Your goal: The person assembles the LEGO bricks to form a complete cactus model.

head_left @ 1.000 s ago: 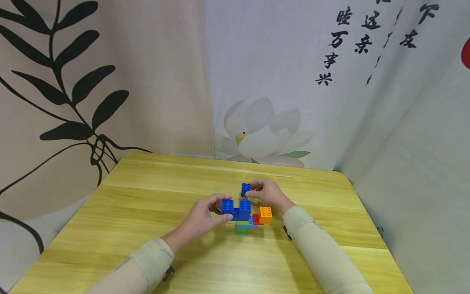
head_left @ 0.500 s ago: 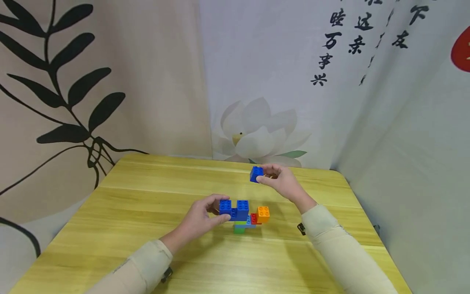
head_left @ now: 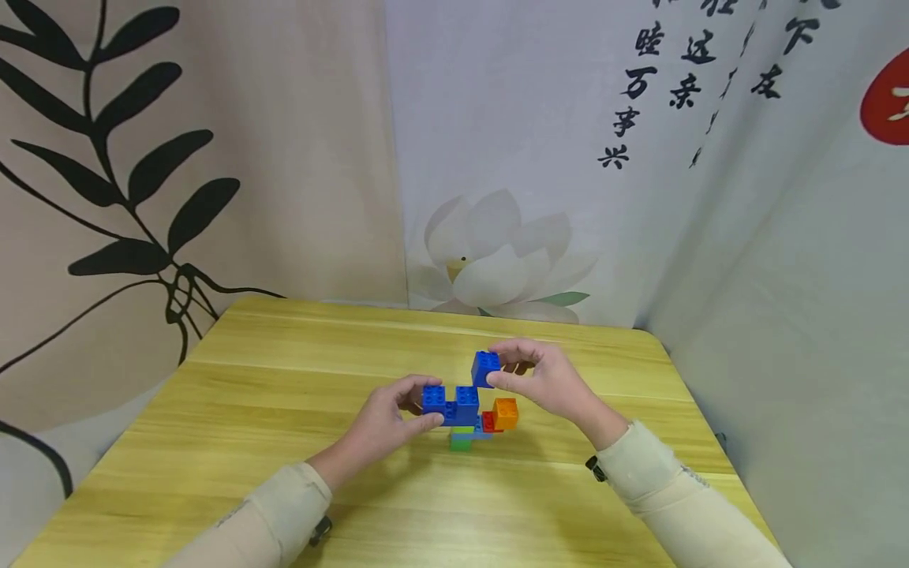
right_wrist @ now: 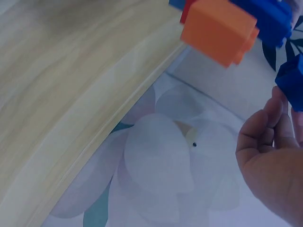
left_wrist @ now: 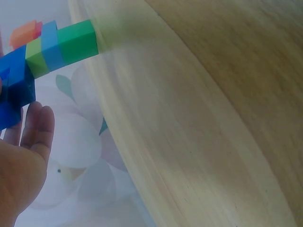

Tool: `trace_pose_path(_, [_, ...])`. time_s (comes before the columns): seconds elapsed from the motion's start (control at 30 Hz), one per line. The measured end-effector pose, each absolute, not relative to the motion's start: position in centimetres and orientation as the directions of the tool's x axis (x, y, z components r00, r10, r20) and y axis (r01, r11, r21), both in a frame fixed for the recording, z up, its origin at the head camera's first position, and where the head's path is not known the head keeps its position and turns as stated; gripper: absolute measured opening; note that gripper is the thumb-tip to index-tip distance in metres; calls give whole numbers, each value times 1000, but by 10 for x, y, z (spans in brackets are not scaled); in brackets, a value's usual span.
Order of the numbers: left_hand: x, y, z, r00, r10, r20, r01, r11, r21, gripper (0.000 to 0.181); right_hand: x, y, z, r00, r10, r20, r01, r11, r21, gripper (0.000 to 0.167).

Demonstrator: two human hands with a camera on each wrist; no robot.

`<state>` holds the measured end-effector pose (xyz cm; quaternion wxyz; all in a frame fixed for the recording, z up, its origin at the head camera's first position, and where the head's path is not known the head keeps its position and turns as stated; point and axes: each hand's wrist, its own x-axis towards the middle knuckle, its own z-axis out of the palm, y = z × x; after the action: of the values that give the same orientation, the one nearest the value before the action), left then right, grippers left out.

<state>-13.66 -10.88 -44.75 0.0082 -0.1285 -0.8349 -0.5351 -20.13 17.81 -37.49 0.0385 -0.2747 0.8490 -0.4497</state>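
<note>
My left hand (head_left: 387,418) grips the blue bricks (head_left: 450,405) at the top of a small toy-brick build, thumb in front and fingers behind. Below them the build has a lime brick (left_wrist: 37,57), a light blue one (left_wrist: 51,46) and a green one (left_wrist: 78,41). To its right side stick out a red brick (head_left: 488,422) and an orange brick (head_left: 506,413). A separate blue brick (head_left: 486,369) is pinched between thumb and fingers of my right hand (head_left: 543,379), just behind and above the build. In the right wrist view that brick (right_wrist: 292,82) is cut by the frame edge.
A wooden table (head_left: 341,339) with light grain lies under both hands. Behind it hangs a pale cloth (head_left: 334,158) printed with leaves, a lotus and dark characters. Another cloth wall (head_left: 795,315) stands along the right side.
My right hand first moved up and right with its blue brick, then came back down and left towards the build. The left hand keeps its grip almost in place.
</note>
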Motion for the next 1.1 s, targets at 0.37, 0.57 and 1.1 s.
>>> trace_pose_path(0.37, [-138,-108,-449,-963,217,160,237,395,887,48,-189,167,-383,-829,-533,167,-445,450,-774,40])
trace_pose_path(0.57, [-138,-108,-449,-962,214,170,246,400,883,47,-185,162,-382,-828,-530,185,-466,464,-753,39])
trace_pose_path(1.1, [-139,-109,-451,-960,225,168,248,403,881,49,-181,158,-378,-789,-573,222,-566,535,-628,38])
